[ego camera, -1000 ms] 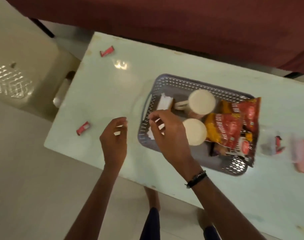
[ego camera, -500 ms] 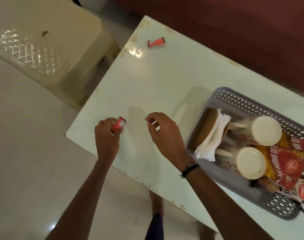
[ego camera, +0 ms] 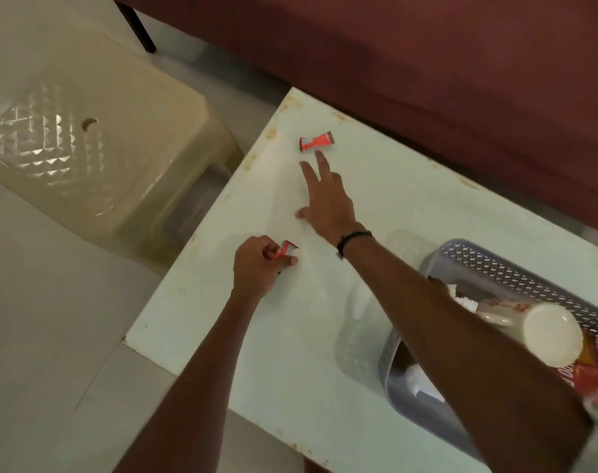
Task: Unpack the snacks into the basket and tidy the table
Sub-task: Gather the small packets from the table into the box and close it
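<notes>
My left hand (ego camera: pixel 260 264) pinches a small red wrapper (ego camera: pixel 285 248) near the table's left front part. A second red wrapper (ego camera: pixel 317 142) lies flat near the far left corner of the pale table (ego camera: pixel 290 353). My right hand (ego camera: pixel 326 196) stretches toward it with fingers straight, fingertips just short of it and holding nothing. The grey perforated basket (ego camera: pixel 516 278) stands at the right, partly behind my right forearm. It holds a white mug (ego camera: pixel 550 336), white napkins (ego camera: pixel 464 302) and a red snack packet (ego camera: pixel 594 373).
A beige plastic stool (ego camera: pixel 96 148) stands on the floor left of the table. A dark red sofa (ego camera: pixel 427 52) runs along the table's far side. The table's left and front edges lie close to my hands.
My right hand has opened and reached up the table toward the far red wrapper. My left hand still holds the near wrapper. The view has shifted, pushing the basket further right.
</notes>
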`<action>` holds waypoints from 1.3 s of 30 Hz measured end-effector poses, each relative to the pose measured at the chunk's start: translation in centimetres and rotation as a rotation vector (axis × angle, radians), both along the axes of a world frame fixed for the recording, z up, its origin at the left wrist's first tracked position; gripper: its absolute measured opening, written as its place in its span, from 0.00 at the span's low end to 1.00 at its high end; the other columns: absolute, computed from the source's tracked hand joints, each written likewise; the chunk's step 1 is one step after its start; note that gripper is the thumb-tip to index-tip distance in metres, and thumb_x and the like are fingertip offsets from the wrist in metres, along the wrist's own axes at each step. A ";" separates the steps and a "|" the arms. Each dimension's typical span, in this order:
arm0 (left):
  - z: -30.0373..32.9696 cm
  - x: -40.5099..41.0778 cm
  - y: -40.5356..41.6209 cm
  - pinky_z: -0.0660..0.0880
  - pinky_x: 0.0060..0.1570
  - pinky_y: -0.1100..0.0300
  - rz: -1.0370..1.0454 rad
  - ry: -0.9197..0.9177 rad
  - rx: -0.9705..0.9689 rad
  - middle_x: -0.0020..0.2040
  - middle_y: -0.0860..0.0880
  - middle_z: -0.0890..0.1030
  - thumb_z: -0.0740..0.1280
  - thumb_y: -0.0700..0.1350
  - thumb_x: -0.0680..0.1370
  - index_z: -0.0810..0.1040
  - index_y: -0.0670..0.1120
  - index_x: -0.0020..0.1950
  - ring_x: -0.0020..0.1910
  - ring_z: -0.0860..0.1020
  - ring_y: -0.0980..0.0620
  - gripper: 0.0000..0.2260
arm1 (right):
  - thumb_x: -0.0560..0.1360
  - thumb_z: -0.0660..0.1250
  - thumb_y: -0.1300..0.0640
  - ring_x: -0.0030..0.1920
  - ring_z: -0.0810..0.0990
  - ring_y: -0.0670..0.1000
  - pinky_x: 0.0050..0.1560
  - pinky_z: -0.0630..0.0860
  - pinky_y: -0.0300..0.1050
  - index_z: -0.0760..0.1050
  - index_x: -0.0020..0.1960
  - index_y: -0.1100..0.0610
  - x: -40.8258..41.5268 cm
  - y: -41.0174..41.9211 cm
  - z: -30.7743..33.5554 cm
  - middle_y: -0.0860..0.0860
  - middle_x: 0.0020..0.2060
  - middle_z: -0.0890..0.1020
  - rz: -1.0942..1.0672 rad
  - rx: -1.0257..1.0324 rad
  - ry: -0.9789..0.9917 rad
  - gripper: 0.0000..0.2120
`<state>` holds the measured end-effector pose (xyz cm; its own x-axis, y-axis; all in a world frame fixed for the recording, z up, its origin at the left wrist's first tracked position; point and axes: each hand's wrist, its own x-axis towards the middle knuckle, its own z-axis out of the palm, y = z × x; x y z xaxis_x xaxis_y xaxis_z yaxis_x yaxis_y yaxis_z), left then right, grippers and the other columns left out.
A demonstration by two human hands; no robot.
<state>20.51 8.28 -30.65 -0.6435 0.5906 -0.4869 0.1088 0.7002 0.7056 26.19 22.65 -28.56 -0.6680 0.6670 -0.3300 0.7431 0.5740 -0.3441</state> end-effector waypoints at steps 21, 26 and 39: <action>0.7 0.5 -0.3 0.77 0.50 0.46 -0.035 -0.019 -0.024 0.38 0.40 0.76 0.78 0.43 0.66 0.73 0.39 0.35 0.43 0.79 0.38 0.14 | 0.55 0.75 0.69 0.36 0.79 0.53 0.23 0.67 0.40 0.80 0.43 0.58 8.1 -9.9 -0.4 0.53 0.34 0.79 0.048 0.348 0.063 0.18; 2.4 5.2 -3.7 0.71 0.40 0.58 0.076 -0.180 -0.014 0.37 0.46 0.81 0.73 0.46 0.71 0.77 0.42 0.38 0.37 0.80 0.51 0.09 | 0.72 0.68 0.53 0.47 0.78 0.49 0.44 0.76 0.45 0.79 0.51 0.53 11.4 -11.9 0.7 0.49 0.44 0.83 -0.315 -0.163 0.279 0.09; 12.0 27.0 -2.3 0.80 0.41 0.63 0.075 -0.450 0.304 0.42 0.44 0.84 0.68 0.43 0.75 0.82 0.41 0.51 0.40 0.82 0.52 0.08 | 0.77 0.65 0.56 0.40 0.84 0.46 0.40 0.80 0.38 0.82 0.51 0.55 32.3 -12.7 9.3 0.49 0.39 0.85 -0.757 -0.467 0.835 0.07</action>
<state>47.49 6.03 -18.63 -0.4570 0.7080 -0.5384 -0.2926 0.4520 0.8427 58.54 9.93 -19.22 -0.2833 0.9119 -0.2971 0.2881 -0.2146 -0.9333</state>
